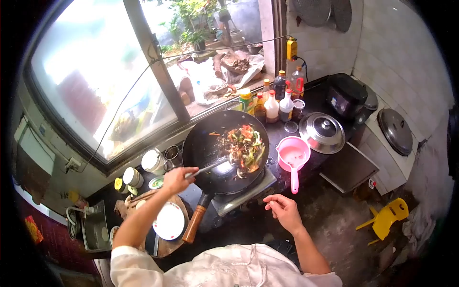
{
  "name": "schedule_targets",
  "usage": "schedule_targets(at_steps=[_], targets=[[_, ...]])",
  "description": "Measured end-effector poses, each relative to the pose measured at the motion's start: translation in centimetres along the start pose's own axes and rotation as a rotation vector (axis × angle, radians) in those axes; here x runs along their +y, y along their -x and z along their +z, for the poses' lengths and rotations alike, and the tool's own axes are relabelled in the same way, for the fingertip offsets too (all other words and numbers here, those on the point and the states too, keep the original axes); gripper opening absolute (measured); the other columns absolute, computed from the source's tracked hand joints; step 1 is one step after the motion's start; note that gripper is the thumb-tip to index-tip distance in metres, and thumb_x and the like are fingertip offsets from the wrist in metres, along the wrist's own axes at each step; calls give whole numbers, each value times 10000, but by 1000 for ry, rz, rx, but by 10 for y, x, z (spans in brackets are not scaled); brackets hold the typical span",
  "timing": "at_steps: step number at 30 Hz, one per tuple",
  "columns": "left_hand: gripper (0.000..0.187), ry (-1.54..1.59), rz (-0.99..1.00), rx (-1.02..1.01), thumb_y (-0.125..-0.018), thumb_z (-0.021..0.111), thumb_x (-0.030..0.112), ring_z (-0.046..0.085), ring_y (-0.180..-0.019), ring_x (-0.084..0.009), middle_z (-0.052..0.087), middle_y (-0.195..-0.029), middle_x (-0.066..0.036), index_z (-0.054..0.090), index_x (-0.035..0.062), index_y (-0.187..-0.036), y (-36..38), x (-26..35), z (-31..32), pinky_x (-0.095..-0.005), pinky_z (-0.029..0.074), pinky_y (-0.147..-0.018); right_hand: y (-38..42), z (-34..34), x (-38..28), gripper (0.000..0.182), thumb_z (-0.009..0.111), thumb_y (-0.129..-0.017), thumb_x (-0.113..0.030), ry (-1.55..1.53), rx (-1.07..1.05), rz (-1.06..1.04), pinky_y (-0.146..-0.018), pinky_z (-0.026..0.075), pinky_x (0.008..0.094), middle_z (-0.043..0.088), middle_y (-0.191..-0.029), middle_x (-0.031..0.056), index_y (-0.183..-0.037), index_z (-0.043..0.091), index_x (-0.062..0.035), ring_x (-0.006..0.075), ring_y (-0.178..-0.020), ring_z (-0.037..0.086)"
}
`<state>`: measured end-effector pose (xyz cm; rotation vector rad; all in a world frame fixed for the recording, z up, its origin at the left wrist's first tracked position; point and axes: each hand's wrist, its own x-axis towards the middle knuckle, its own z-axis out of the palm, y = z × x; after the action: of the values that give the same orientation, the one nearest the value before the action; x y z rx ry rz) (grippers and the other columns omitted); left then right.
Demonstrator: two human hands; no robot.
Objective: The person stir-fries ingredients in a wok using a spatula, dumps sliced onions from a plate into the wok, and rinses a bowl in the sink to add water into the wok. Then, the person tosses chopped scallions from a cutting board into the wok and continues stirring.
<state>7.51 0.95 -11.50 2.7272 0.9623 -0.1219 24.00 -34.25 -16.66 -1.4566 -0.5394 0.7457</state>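
My left hand (178, 181) is closed around the handle of a metal spatula (205, 169), which reaches into a large dark wok (198, 138). The spatula's far end is at the edge of the stir-fried food (246, 148), a mix of red, green and brown pieces heaped on the wok's right side. The wok sits on a stove (246, 193), its wooden handle (193, 225) pointing toward my body. My right hand (284, 210) hangs in the air to the right of the stove, fingers loosely bent and apart, holding nothing. A pink ladle-like scoop (293, 160) is just beyond it.
Several sauce bottles (271, 107) stand behind the wok by the window. Right of them are a steel lid (322, 133) and a black cooker (350, 95). At left, a white plate (169, 221) rests on a round board near a sink (95, 227). A yellow chair (387, 217) is on the floor.
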Motion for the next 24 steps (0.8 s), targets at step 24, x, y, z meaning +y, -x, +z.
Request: schedule_targets(at_steps=[24], targets=[[174,-585,371,305,-816,628,122,710,-850,-245,714,-862,-48,744,228,-891,-58,41,-107,-390,550,-694,-2,5,2,196,571,-946,-88,26,-39,-3,-541,441,208,712,-823,27,-1075,708,-33,39,-597,534]])
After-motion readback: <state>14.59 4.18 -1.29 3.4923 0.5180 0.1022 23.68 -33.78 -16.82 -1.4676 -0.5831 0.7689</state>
